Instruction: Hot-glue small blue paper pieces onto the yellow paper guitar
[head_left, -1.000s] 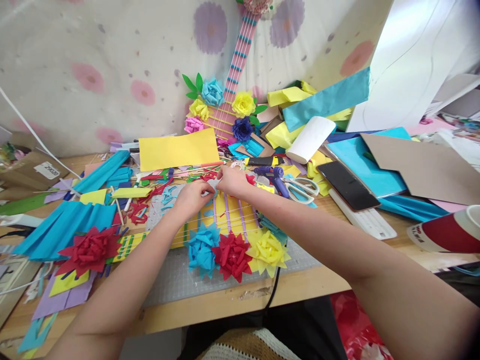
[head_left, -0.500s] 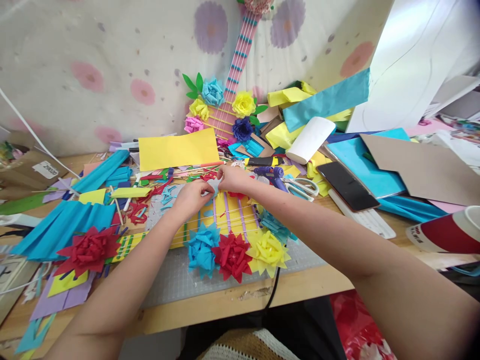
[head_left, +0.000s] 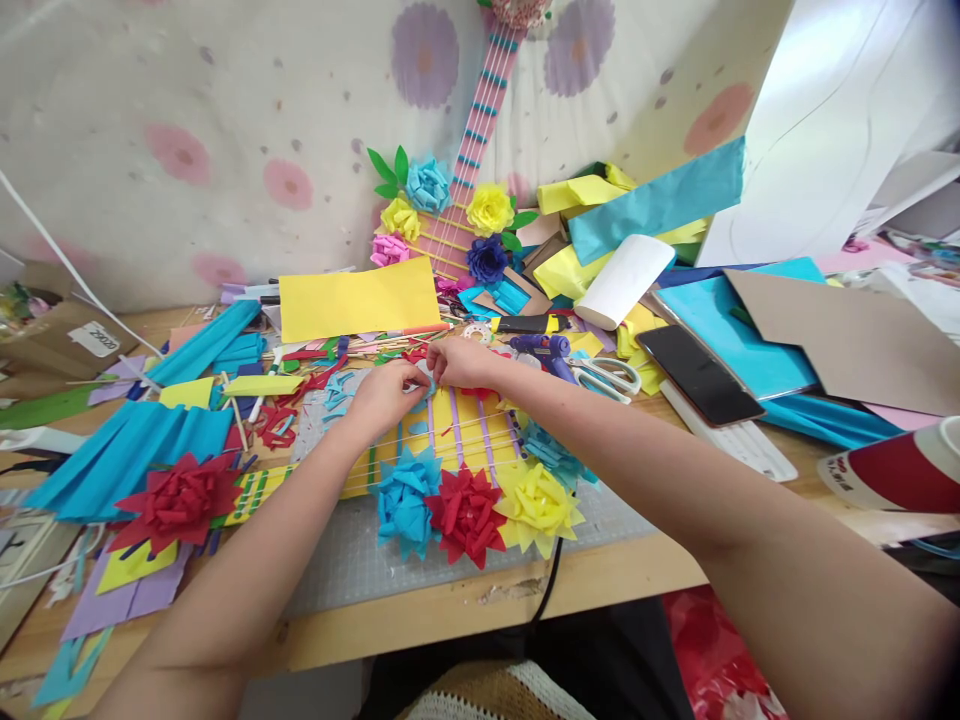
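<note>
Grip looks pinched on a pale-blue paper bit (head_left: pixel 427 391), left hand (head_left: pixel 384 400), mid-frame; right hand (head_left: pixel 459 362), can't tell. I'd pinch lightly.

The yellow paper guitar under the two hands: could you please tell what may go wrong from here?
The right forearm partly covers the blue flower at the right end of the guitar, so it might crush the petals. The left forearm crosses over the neck and could shift it. The purple glue gun lies close to the right forearm; if hot, which the picture cannot show, it might burn skin.
</note>
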